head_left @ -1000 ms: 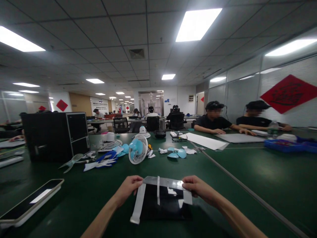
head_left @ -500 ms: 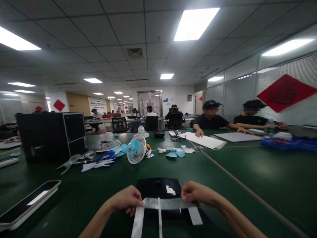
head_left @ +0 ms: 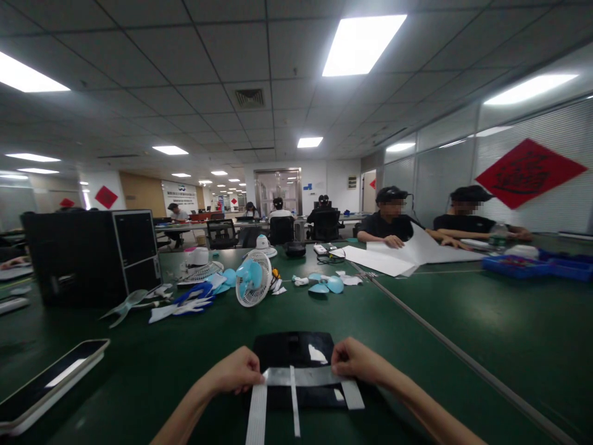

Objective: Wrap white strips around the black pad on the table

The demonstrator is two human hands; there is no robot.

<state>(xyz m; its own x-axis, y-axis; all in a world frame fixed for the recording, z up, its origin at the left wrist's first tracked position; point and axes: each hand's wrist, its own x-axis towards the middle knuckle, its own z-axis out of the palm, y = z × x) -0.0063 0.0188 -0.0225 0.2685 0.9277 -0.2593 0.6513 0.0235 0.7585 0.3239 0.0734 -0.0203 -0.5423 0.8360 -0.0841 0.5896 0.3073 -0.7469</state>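
My left hand (head_left: 237, 371) pinches the left end of a flat grey ribbon strip (head_left: 312, 376). At the strip's right end, my right hand (head_left: 353, 361) holds it between thumb and fingers. The strip is stretched level between both hands. From it hang a ribbed white band (head_left: 257, 415) on the left, a narrow white band (head_left: 295, 408) in the middle and a short ribbed band (head_left: 354, 395) on the right. Behind and below is a glossy black panel (head_left: 273, 344) on the table, with bright reflections. Whether the strip touches the panel I cannot tell.
A phone-like device (head_left: 55, 380) lies at left, near a black computer tower (head_left: 88, 256). Ahead are a small fan (head_left: 253, 279), blue-and-white gloves (head_left: 189, 303) and loose blue fan blades (head_left: 327, 283). Across the table, a co-worker handles white sheets (head_left: 375, 259) near blue trays (head_left: 514, 266).
Both my hands keep their grip; the strip and its hanging bands have shifted slightly left, and the middle band's lower end now shows. The co-worker has lifted a white sheet.
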